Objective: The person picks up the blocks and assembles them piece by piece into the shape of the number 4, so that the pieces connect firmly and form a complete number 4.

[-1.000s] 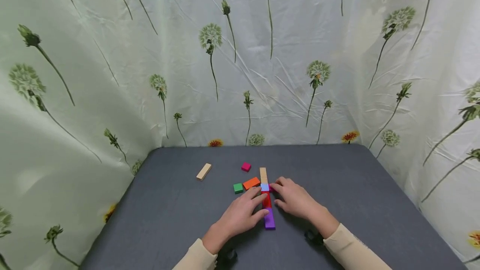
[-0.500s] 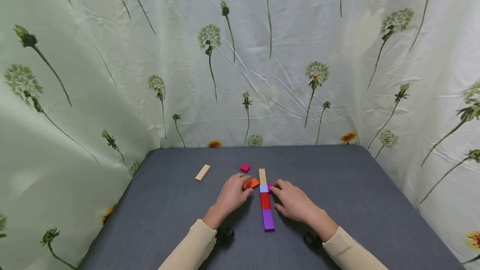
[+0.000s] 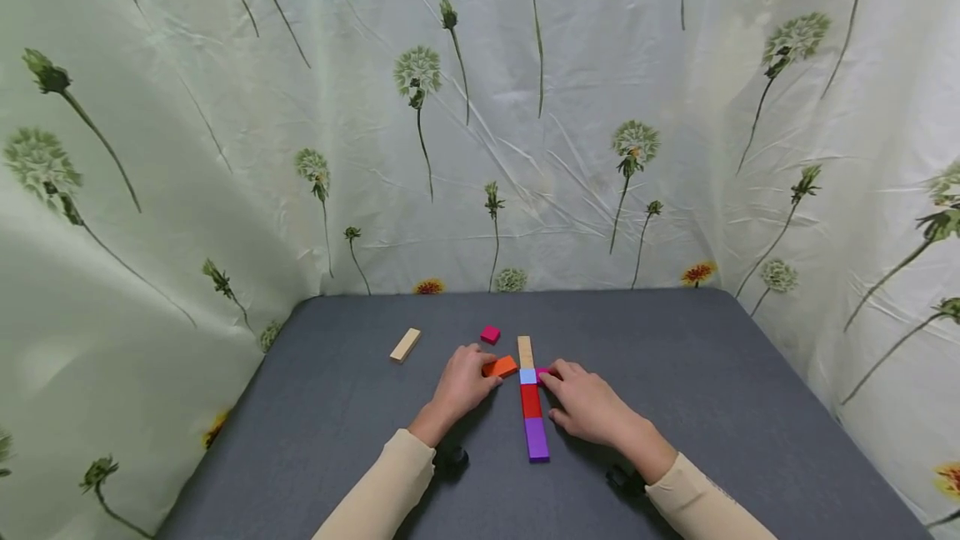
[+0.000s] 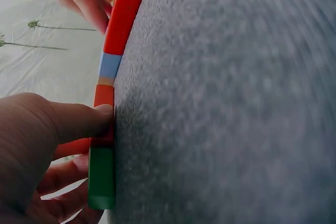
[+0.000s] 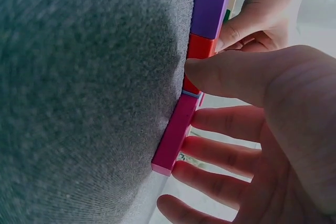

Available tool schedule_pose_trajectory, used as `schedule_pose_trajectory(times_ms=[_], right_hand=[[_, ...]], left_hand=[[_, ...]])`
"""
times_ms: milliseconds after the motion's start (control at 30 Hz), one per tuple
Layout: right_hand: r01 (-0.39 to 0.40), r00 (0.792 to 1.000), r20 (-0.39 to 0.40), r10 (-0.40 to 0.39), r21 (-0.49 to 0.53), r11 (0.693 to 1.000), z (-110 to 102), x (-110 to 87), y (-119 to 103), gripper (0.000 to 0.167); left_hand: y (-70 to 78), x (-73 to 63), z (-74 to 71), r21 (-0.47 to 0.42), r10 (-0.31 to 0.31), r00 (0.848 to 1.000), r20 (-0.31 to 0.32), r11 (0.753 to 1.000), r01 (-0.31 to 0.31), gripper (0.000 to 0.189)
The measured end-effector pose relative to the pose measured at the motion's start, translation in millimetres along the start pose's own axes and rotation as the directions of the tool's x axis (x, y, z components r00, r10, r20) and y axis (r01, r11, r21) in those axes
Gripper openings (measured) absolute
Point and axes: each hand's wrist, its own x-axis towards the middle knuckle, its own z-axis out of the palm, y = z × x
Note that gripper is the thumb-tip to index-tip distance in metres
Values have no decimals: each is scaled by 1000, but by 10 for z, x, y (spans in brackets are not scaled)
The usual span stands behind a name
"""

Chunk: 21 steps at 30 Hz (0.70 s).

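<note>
Orange block: flat on the dark table (image 3: 645,332), pinched in the left hand, one end just beside the row of blocks; can't tell if they touch
Left hand (image 3: 459,382): thumb against the near long side of the orange block (image 3: 504,367), fingers round the far side, so it's got a proper grip, forearm angled in from the lower left
Green block (image 4: 101,177): end to end with the orange one in the left wrist view, fingers behind it
Row: wooden block (image 3: 525,352) at the far end, then light blue block (image 3: 528,376), red block (image 3: 530,400), purple block (image 3: 536,440) nearest the person
Magenta block (image 5: 174,132): sticking out to the right of the light blue one
Right hand (image 3: 592,402): fingers fairly straight and spread along the magenta block's far side, thumb apart from them, forearm in from the lower right
Loose bits: crimson block (image 3: 491,334) beyond the left hand, plain wooden plank (image 3: 406,346) off to the left
Sleeves: cream (image 3: 386,482), pulled back to the wrists
Backdrop: dandelion-print cloth (image 3: 480,90)
</note>
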Motion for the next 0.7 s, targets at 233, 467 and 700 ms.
schedule_pose_trajectory(times_ms=[233,467,700], right_hand=[[-11,1000,22,11,-3,1000,2,15,-15,57],[-10,1000,23,10,1,1000,1,8,-14,58],[-3,1000,18,3,0,1000,-1,7,-14,58]], left_hand=[[-43,-40,-43,-8,-28,999,43,1000,29,31],[-47,-61,-61,-37,9,997,82,999,-6,30],[-25,-71,-78,-65,27,994,103,998,-21,31]])
